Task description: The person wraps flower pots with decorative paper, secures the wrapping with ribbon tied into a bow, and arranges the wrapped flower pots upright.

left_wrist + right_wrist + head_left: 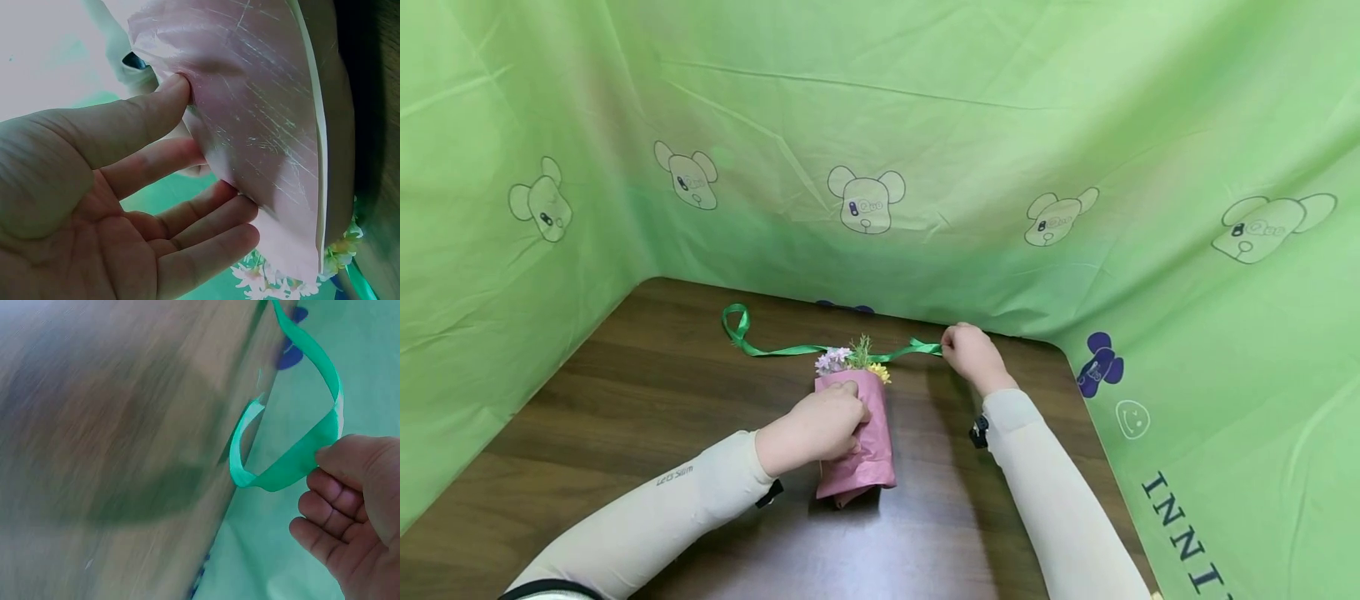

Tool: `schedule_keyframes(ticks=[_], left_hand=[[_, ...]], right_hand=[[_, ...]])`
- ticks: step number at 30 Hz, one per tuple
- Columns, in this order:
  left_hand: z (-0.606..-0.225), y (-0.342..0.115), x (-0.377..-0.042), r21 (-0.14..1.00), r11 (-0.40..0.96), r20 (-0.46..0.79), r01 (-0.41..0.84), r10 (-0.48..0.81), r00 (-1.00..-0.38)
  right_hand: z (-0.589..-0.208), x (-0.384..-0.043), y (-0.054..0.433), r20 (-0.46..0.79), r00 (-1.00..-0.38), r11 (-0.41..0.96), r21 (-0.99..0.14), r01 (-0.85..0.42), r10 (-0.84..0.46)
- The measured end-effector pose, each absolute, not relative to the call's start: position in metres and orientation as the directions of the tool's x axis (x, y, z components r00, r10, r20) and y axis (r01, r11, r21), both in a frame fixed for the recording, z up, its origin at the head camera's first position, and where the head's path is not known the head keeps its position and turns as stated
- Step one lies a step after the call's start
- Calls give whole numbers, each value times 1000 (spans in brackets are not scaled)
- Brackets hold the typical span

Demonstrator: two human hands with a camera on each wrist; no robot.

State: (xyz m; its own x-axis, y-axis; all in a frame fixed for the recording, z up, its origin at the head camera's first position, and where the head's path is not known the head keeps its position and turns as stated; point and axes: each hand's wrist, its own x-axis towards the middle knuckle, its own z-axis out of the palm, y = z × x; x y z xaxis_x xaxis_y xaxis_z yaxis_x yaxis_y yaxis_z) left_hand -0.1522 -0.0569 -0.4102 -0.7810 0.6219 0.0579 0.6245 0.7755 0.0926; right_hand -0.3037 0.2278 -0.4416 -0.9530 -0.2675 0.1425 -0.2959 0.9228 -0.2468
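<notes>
A small bouquet in pink wrapping paper [874,454] lies on the table with its blooms toward the back. Pale purple flowers [832,361], a yellow flower [880,372] and a green sprig show at its top. My left hand [820,421] grips the wrap; in the left wrist view the thumb [172,94] presses the paper and the fingers meet its edge. Across the table behind the blooms runs a green ribbon [775,352], curled into a loop at its left end. My right hand [973,357] pinches the ribbon's right part between thumb and fingers, its short tail curling free.
The brown wooden table [647,400] reaches back to a green curtain [970,167] printed with bear heads, which also hangs along both sides. A dark strap device [979,432] sits on the right wrist.
</notes>
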Motion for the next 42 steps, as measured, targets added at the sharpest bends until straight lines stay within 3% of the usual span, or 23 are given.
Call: schedule_keyframes(ticks=[8, 19, 29, 42], left_hand=[[-410, -56, -151, 74, 768, 73, 636, 632, -772], [-409, -57, -152, 80, 752, 87, 655, 649, -756], [-413, -60, -146, 131, 767, 98, 629, 621, -778], [-416, -64, -149, 131, 757, 97, 640, 632, -769]], right_hand=[[-439, -286, 250, 135, -937, 906, -241, -348, -324], [-442, -252, 266, 134, -853, 847, -116, -519, -504], [-459, -232, 286, 74, -849, 846, -75, -528, -523], [-460, -213, 300, -71, -892, 894, -91, -440, -446]])
